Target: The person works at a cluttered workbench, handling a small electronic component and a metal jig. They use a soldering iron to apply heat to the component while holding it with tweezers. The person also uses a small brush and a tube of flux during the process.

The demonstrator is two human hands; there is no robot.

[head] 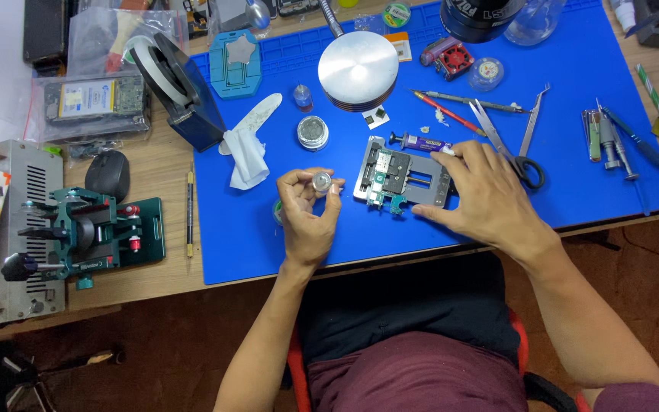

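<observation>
Jar point(322, 181), small and round with a clear lid, sat pinched between thumb and fingertips of left hand point(308, 210), held just above the blue mat point(573, 152). Contents too small to tell. Right hand point(486, 194) lay flat, fingers spread, on the metal fixture point(402, 175) clamping a green board point(384, 191); it gripped nothing. Syringe point(419, 141) lay touching the fixture's far edge. Second jar point(313, 132) stood nearby, dark inside. Risk: the light pinch could slip and drop the jar onto the board.
</observation>
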